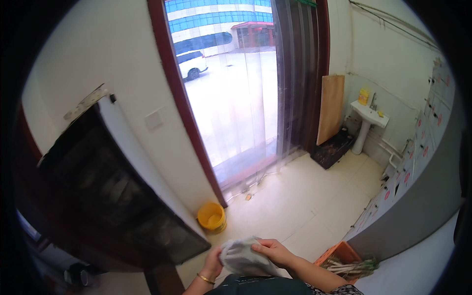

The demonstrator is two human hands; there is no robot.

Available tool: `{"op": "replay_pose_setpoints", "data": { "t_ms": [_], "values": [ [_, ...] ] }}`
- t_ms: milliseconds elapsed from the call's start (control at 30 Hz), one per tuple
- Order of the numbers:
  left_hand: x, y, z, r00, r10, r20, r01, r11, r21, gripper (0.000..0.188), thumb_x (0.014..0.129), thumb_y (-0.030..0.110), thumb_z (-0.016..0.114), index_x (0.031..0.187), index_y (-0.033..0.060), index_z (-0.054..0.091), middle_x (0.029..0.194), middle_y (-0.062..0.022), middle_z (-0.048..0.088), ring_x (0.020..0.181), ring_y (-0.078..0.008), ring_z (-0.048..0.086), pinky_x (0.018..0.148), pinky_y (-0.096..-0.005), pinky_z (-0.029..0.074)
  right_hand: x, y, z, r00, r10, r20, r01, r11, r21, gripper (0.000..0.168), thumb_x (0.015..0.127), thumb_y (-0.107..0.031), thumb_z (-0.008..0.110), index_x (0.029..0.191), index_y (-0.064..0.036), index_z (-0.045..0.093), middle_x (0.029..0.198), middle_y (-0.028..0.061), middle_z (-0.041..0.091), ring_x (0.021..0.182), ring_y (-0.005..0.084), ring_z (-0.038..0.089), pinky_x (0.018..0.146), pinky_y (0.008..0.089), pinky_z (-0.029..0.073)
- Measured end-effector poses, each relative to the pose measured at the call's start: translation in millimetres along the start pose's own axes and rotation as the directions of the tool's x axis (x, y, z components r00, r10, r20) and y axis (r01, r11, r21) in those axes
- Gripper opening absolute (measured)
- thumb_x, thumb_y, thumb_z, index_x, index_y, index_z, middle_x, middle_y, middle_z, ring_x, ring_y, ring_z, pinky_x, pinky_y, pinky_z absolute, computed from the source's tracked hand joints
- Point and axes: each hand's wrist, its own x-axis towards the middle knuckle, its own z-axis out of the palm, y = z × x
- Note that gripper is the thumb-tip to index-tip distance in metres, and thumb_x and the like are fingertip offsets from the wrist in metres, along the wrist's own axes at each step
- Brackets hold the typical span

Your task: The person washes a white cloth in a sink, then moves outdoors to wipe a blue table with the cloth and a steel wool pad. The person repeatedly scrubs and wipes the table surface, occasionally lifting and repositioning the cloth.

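A light grey-white cloth (245,258) is held between both hands at the lower middle, in front of a dark green garment. My left hand (214,262), with a gold-coloured bangle at the wrist, grips its left edge; some of the fingers are hidden. My right hand (272,251) pinches the upper right edge, thumb on top. The cloth is bunched and hangs down between the hands.
A yellow bucket (212,217) stands by the door frame. A clear strip curtain (239,110) hangs in the doorway. At right are a pedestal washbasin (370,113), a wooden board (330,108), a black tray (332,149), a grey cabinet (409,199) and an orange basket (344,250) of stalks.
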Motion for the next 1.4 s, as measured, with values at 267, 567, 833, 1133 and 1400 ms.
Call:
{"op": "replay_pose_setpoints", "data": {
  "t_ms": [267, 567, 833, 1133, 1400],
  "values": [
    [241.6, 142.9, 53.1, 0.944, 0.324, 0.06, -0.3, 0.769, 0.565, 0.022, 0.095, 0.022, 0.078, 0.089, 0.0058, 0.066, 0.082, 0.0043, 0.061, 0.08, -0.0062, 0.056, 0.075, -0.0256, 0.048, 214.9, -154.8, -174.6, 0.959, 0.284, -0.002, -0.153, 0.51, -0.846, 0.044, 0.104, -0.045, 0.065, 0.108, -0.002, 0.075, 0.091, 0.0112, 0.072, 0.083, 0.0206, 0.064, 0.079, 0.034, 0.054],
    [627.6, 319.3, 168.8, 0.851, 0.406, 0.333, -0.525, 0.635, 0.566, 0.053, 0.099, 0.022, 0.068, 0.146, 0.0017, 0.057, 0.144, -0.0136, 0.061, 0.135, -0.021, 0.053, 0.114, -0.0357, 0.041, 476.0, -291.7, -334.1, 0.854, -0.481, -0.199, -0.147, 0.144, -0.979, 0.039, 0.094, -0.038, 0.075, 0.114, -0.004, 0.071, 0.114, 0.0211, 0.071, 0.103, 0.0407, 0.067, 0.088, 0.0476, 0.055],
    [939.5, 389.4, 221.7, 0.953, 0.266, 0.144, -0.288, 0.944, 0.163, 0.044, 0.108, 0.026, 0.058, 0.145, 0.0027, 0.059, 0.132, -0.0077, 0.067, 0.122, -0.0159, 0.06, 0.105, -0.0312, 0.047, 732.0, -418.1, -476.5, 0.701, -0.7, 0.134, 0.313, 0.134, -0.94, 0.053, 0.095, -0.014, 0.074, 0.145, -0.01, 0.057, 0.131, 0.0161, 0.069, 0.116, 0.0333, 0.07, 0.096, 0.0408, 0.056],
    [1031.8, 560.0, 140.7, 0.686, 0.558, -0.467, -0.611, 0.79, 0.046, 0.048, 0.103, 0.027, 0.069, 0.143, 0.0012, 0.062, 0.126, -0.0062, 0.066, 0.114, -0.0169, 0.064, 0.099, -0.0321, 0.052, 967.0, -561.3, -648.9, 0.808, -0.589, 0.018, 0.419, 0.555, -0.719, 0.071, 0.098, -0.004, 0.07, 0.163, -0.017, 0.042, 0.124, 0.0158, 0.075, 0.104, 0.0209, 0.075, 0.086, 0.033, 0.06],
    [1086.1, 682.6, 94.4, 0.081, 0.766, -0.638, -0.826, 0.41, 0.387, 0.057, 0.098, 0.01, 0.075, 0.149, 0.0021, 0.053, 0.12, -0.0048, 0.063, 0.105, -0.0141, 0.062, 0.094, -0.0293, 0.052, 1000.9, -713.5, -841.6, 0.432, -0.829, -0.355, 0.463, 0.542, -0.702, 0.044, 0.111, -0.027, 0.056, 0.153, -0.014, 0.056, 0.106, 0.005, 0.075, 0.086, 0.0096, 0.07, 0.073, 0.0233, 0.052]
  ]
}}
